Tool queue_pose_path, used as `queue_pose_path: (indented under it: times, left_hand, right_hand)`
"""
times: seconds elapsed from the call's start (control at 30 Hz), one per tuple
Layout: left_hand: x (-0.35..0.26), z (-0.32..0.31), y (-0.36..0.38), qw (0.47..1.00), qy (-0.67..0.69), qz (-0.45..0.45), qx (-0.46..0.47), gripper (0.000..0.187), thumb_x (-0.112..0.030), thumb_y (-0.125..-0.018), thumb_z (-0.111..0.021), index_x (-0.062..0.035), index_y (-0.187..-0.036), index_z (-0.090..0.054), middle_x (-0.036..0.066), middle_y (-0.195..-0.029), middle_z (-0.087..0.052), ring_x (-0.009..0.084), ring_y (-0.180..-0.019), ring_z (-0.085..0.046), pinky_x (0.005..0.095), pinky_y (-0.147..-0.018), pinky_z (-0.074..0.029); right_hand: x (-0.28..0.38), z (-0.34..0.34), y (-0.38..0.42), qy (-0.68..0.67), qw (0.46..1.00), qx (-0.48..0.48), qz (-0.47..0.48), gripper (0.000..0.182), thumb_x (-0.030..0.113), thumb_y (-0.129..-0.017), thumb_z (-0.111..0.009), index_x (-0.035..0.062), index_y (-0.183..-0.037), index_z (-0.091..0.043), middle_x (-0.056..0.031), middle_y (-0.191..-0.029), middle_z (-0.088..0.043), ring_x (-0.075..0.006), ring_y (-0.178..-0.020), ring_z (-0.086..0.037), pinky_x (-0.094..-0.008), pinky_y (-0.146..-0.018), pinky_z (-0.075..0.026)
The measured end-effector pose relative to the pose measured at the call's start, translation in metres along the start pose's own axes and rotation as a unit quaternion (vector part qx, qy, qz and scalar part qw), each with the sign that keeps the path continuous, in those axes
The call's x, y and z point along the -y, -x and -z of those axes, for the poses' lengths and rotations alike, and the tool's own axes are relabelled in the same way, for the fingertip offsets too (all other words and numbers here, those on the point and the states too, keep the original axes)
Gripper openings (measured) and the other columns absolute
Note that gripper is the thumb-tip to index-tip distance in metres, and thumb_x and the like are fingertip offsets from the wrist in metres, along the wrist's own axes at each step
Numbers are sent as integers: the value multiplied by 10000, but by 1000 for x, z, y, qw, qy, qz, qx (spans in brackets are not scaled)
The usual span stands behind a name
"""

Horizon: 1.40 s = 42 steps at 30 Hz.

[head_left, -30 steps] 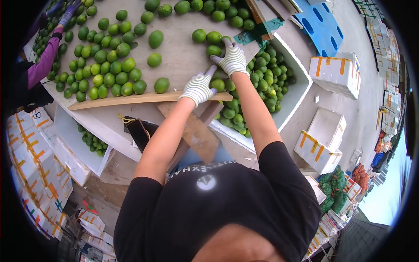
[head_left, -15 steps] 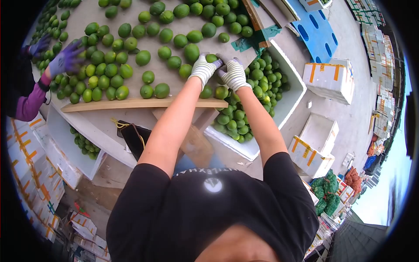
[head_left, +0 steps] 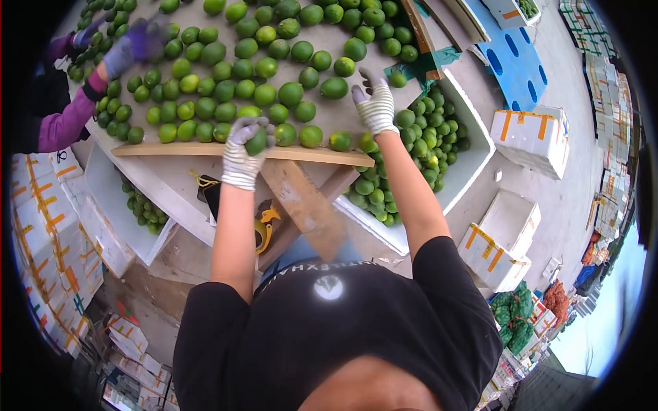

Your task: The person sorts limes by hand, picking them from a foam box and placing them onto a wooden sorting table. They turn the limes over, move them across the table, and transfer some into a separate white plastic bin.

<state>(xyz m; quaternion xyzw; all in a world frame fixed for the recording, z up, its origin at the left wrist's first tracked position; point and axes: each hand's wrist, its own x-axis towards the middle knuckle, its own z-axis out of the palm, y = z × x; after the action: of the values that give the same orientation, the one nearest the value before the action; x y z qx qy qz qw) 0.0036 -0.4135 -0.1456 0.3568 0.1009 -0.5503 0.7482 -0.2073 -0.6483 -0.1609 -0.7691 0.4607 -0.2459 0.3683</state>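
Observation:
My left hand (head_left: pixel 243 154), in a white striped glove with grey fingertips, is closed around a green lime (head_left: pixel 256 142) just over the table's wooden edge strip (head_left: pixel 192 148). My right hand (head_left: pixel 375 108), gloved alike, has its fingers apart above the table's right end. Nothing shows in its grasp. Close to its fingertips lies a single lime (head_left: pixel 397 79). Many loose limes (head_left: pixel 291 94) spread over the table top. Just right of my right hand, a white foam box (head_left: pixel 473 168) holds a heap of limes (head_left: pixel 432 140).
A co-worker's purple-gloved hand (head_left: pixel 133 48), blurred, reaches over the limes at left. Another foam box (head_left: pixel 103 181) with limes stands below the table's left side. A yellow-handled tool (head_left: pixel 264 229) rests under the edge. White boxes (head_left: pixel 528 140) and a blue pallet (head_left: pixel 510 65) lie right.
My hands were together at the table's right end. My left hand has moved left and now holds a lime; my right hand has opened. More limes lie along the edge strip.

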Motion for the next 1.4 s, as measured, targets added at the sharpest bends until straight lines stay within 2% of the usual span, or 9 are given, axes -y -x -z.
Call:
queue_pose_path:
  times: [0.13, 0.33, 0.53, 0.87, 1.0, 1.03, 1.13, 1.3, 1.4]
  left_hand:
    - [-28, 8, 8, 980, -158, -97, -73, 107, -68, -848, -693, -80, -943, -646, 96, -937, -694, 258, -846, -688, 388, -652, -594]
    - [-41, 20, 10, 992, 70, -63, -83, 116, -179, -905, -672, -73, -953, -662, 83, -946, -680, 258, -820, -644, 355, -592, -522]
    - [-35, 35, 17, 984, 124, -92, 84, 227, -226, -980, -581, -54, -1104, -664, 88, -1022, -657, 248, -912, -600, 363, -673, -516]
    - [-33, 35, 18, 984, 116, -99, 93, 295, -245, -1003, -553, -57, -1209, -650, 82, -1029, -648, 251, -913, -604, 366, -679, -521]
    - [-34, 36, 15, 985, 103, -98, 96, 325, -262, -993, -570, -52, -1233, -629, 83, -1025, -650, 260, -925, -612, 375, -680, -521]
    - [-34, 37, 15, 987, 85, -99, 92, 338, -263, -988, -575, -50, -1247, -618, 84, -1027, -651, 262, -925, -615, 376, -682, -521]
    - [-30, 30, 11, 996, 26, -72, 50, 406, -273, -956, -618, -49, -1292, -575, 117, -1029, -661, 273, -870, -653, 379, -649, -560]
    - [-8, -30, 7, 984, -109, 37, 137, 728, -300, -869, -696, -44, -1471, -377, 188, -1101, -636, 272, -828, -685, 362, -604, -599]
    - [10, -71, 11, 973, -112, 85, 184, 839, -344, -869, -711, -90, -1536, -270, 206, -1197, -596, 261, -807, -689, 349, -579, -600]
  right_hand:
    - [15, -23, -30, 93, 994, 1, 61, 488, 207, -786, -726, 108, -1254, -627, -181, -1169, -655, -372, -1089, -600, -467, -963, -481]
    - [20, 5, -32, 270, 957, 98, 37, 473, 197, -756, -742, 103, -1211, -650, -186, -1234, -627, -396, -1120, -591, -466, -993, -476]
    - [-4, 15, -45, 154, 979, -40, 125, 384, 156, -753, -694, 74, -1127, -675, -201, -1152, -653, -403, -1092, -584, -473, -1003, -455]
    - [38, -60, -105, 189, 946, 258, 49, 548, 290, -844, -704, 148, -1357, -571, -214, -1307, -599, -390, -1139, -601, -444, -1003, -486]
    - [23, -45, -94, -172, 952, 245, -62, 620, 136, -801, -761, 58, -1372, -534, -146, -1302, -615, -303, -1141, -631, -359, -1012, -499]
    - [19, -40, -87, -379, 876, 274, -121, 699, 49, -783, -767, 27, -1410, -459, -141, -1360, -559, -288, -1173, -610, -388, -1027, -498]
    - [26, -17, -52, -591, 736, 287, -164, 738, 31, -808, -760, 60, -1442, -385, -161, -1426, -490, -384, -1279, -540, -500, -1078, -465]
    - [48, -5, -15, -676, 657, 301, -145, 733, 103, -779, -817, 71, -1411, -449, -176, -1401, -534, -394, -1291, -531, -497, -1080, -462]
    - [63, -3, 6, -545, 766, 320, -114, 724, 89, -777, -780, 51, -1422, -453, -161, -1400, -534, -306, -1266, -550, -426, -1085, -441]
